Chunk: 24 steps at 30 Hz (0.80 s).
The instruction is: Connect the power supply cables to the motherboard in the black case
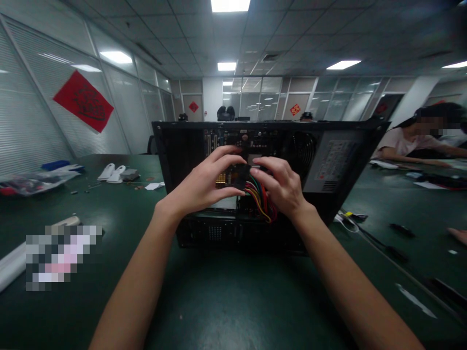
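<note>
A black computer case [270, 232] stands with its open side facing me. Both my hands reach inside it. My left hand [204, 182] has its thumb and fingers curved around a small dark part [239, 177] whose kind I cannot make out. The fingertips of my right hand [280, 182] meet at the right edge of that part; its thumb is hidden. Just below hangs a bundle of coloured power cables [263, 201]. Behind the hands lies the motherboard [215, 138], partly covered. On the right inside the case are a round fan [303, 148] and the power supply [333, 163].
The case stands on a green table [204, 301]. White objects [116, 173] and bagged parts [36, 180] lie to the left. A cable [379, 245] and a paper strip [416, 300] lie to the right. A person [404, 141] leans over the table at the right.
</note>
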{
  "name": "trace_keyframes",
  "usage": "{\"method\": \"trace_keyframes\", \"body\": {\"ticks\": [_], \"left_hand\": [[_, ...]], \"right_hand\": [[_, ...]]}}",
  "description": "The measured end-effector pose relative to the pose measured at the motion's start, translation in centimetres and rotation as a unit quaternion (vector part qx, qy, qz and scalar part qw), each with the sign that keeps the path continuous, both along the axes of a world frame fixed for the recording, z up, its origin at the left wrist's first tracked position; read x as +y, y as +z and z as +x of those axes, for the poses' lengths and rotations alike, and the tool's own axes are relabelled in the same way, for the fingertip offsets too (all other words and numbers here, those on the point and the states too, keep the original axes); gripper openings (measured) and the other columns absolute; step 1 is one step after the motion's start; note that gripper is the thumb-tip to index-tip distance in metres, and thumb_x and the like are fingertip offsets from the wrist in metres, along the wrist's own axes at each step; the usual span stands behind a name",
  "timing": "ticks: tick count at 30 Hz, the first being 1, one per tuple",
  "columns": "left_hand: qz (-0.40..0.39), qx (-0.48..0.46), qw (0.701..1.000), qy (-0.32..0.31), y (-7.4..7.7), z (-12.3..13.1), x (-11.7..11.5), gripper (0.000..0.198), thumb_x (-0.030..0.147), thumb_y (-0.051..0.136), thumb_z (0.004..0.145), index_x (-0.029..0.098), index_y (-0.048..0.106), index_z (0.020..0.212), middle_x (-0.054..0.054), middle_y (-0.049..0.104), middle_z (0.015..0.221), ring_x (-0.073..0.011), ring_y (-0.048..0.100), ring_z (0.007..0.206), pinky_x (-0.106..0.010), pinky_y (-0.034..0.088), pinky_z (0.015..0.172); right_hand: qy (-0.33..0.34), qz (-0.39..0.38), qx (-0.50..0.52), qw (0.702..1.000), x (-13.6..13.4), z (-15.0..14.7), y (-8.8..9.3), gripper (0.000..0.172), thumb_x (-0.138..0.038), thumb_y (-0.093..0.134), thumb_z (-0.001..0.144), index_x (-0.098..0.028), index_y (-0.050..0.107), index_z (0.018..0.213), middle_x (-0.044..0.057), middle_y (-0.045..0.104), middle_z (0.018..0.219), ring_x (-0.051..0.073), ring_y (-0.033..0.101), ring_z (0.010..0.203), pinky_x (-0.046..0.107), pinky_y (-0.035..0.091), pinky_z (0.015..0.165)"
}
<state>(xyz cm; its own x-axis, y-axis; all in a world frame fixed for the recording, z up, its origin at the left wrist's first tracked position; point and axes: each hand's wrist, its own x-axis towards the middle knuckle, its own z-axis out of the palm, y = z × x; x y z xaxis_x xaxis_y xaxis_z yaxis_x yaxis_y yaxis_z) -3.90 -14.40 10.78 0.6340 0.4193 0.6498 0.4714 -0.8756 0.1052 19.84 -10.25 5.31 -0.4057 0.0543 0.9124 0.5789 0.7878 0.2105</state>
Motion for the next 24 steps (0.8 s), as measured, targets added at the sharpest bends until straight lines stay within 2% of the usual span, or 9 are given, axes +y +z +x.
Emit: {"method": "trace_keyframes", "body": {"ticks": [3,5,9,14,18,21,24], "left_hand": [[0.003,0.015,1.0,0.005,-0.2,-0.3,0.3,0.049,0.04,0.07,0.088,0.021,0.055,0.13,-0.014,0.051,0.141,-0.0292,0.05,0.133,-0.044,0.043,0.112],[0.0,0.025,1.0,0.01,-0.4,-0.4,0.5,0.047,0.039,0.069,0.089,0.019,0.056,0.129,-0.013,0.055,0.136,-0.0275,0.054,0.128,-0.041,0.046,0.109],[0.001,0.026,0.999,0.029,-0.8,-0.3,0.9,0.042,0.036,0.069,0.089,0.017,0.058,0.125,-0.011,0.061,0.128,-0.0246,0.058,0.121,-0.037,0.048,0.105],[-0.028,0.018,0.995,0.091,-1.6,0.6,1.6,0.036,0.037,0.065,0.092,0.017,0.062,0.122,-0.01,0.068,0.122,-0.0248,0.064,0.114,-0.036,0.049,0.099],[-0.128,0.0,0.982,0.137,-3.2,2.5,1.9,0.03,0.04,0.052,0.098,0.018,0.072,0.103,-0.009,0.075,0.105,-0.0233,0.069,0.094,-0.031,0.051,0.082],[-0.184,-0.002,0.972,0.147,-4.6,4.2,2.4,0.038,0.034,0.045,0.099,0.015,0.073,0.083,-0.01,0.076,0.088,-0.0216,0.068,0.079,-0.03,0.046,0.072],[-0.219,-0.025,0.961,0.165,-5.8,5.3,3.4,0.04,0.029,0.044,0.098,0.014,0.07,0.072,-0.01,0.073,0.077,-0.02,0.065,0.071,-0.029,0.04,0.064]], "right_hand": [[-0.002,0.142,-0.049,0.989,0.1,-0.5,-0.6,0.034,-0.016,0.063,0.091,-0.032,0.063,0.121,0.004,0.062,0.126,0.021,0.057,0.12,0.04,0.056,0.099],[-0.001,0.177,-0.07,0.982,0.0,-0.8,-0.8,0.033,-0.016,0.066,0.09,-0.029,0.064,0.12,0.005,0.063,0.124,0.022,0.056,0.119,0.038,0.056,0.098],[-0.022,0.168,-0.113,0.979,0.0,-0.8,-0.7,0.022,-0.019,0.064,0.093,-0.024,0.068,0.114,0.007,0.067,0.115,0.021,0.058,0.111,0.035,0.057,0.091],[-0.119,0.147,-0.111,0.976,0.9,-0.5,-1.0,0.021,-0.019,0.055,0.097,-0.02,0.072,0.108,0.009,0.07,0.108,0.02,0.059,0.1,0.03,0.054,0.079],[-0.193,0.086,-0.107,0.972,1.4,-0.6,-1.6,0.026,-0.017,0.049,0.098,-0.017,0.073,0.109,0.011,0.07,0.109,0.021,0.057,0.098,0.028,0.049,0.072],[-0.238,-0.013,-0.149,0.96,1.4,-0.9,-1.7,0.029,-0.015,0.047,0.096,-0.017,0.072,0.113,0.011,0.068,0.114,0.022,0.056,0.099,0.029,0.044,0.068],[-0.272,-0.12,-0.205,0.932,1.2,-1.1,-1.4,0.03,-0.015,0.047,0.095,-0.018,0.07,0.114,0.012,0.067,0.114,0.023,0.057,0.1,0.029,0.039,0.063]]}}
